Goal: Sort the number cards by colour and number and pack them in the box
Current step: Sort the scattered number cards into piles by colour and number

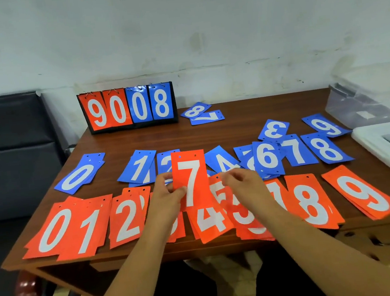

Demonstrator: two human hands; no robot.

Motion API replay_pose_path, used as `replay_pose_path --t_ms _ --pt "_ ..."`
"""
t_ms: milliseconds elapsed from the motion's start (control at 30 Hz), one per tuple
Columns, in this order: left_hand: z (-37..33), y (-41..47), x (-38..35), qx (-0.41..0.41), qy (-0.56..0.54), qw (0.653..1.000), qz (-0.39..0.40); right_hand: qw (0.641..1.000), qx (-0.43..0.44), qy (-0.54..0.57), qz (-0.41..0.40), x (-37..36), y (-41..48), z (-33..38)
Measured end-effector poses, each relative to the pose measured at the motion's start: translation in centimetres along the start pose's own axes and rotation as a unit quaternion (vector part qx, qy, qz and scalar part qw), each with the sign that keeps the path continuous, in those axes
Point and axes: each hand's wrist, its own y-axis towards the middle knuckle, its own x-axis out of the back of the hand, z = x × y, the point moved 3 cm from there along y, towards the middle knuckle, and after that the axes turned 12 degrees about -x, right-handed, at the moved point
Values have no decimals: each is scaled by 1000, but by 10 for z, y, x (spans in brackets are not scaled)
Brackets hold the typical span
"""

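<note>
Head view, single frame.

- Left hand point(167, 194): pinches the orange 7 card point(190, 172) at its lower left edge, thumb on the printed face. The card is upright, numeral toward the camera, at centre frame above the surface point(246, 115).
- Right hand point(241, 184): just right of the card, fingers curled. That area is blurred, so I cannot tell whether the fingers touch the card's right edge.
- Orange row point(52, 229): flat piles along the lower edge of the surface. 0, 1 and 2 lie at lower left, 4 and 5 are partly under the hands and forearms, and 8 and 9 lie at lower right.
- Blue row point(78, 175): just above the orange row. 0, 1, 2, 4, 6, 7 and 8 are readable left to right, several of them overlapping.
- Loose blue cards: a 3 point(274, 129) and a 9 point(326, 124) above the right end of the blue row, and an 8 over a 7 point(207, 117) further up.
- Scoreboard stand point(127, 109): upper centre-left against the wall, showing 9 0 0 8.
- Clear box point(359, 102): right edge of the frame, with the white lid point(384, 150) lying just below it.
</note>
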Motion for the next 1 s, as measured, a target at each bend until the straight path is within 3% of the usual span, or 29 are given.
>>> replay_pose_path --t_ms 133,233,300,333,367,433,500,867,1000 --pt "-4 -8 -50 -17 -35 996 80 994 -23 94 58 35 2 -5" --pt "-8 -11 -87 -40 -44 989 133 996 -29 88 17 64 11 -18" --pt "-7 -13 -102 -96 45 981 164 996 -47 78 -23 86 16 -29" --pt "-5 -13 -107 -149 139 963 179 996 -55 57 -45 97 19 -35" --pt "-1 -14 -110 -212 252 923 199 996 -62 20 -60 107 23 -44" --pt "8 -17 -117 -305 431 811 252 991 -72 -88 -74 119 29 -61" --pt "17 -16 -119 -297 504 754 298 979 -76 -169 -83 121 32 -78" --pt "24 -9 -115 -260 500 756 332 921 -68 -364 -123 95 36 -86" --pt "18 -4 -114 -298 447 787 304 912 -53 -377 -152 102 44 -69"
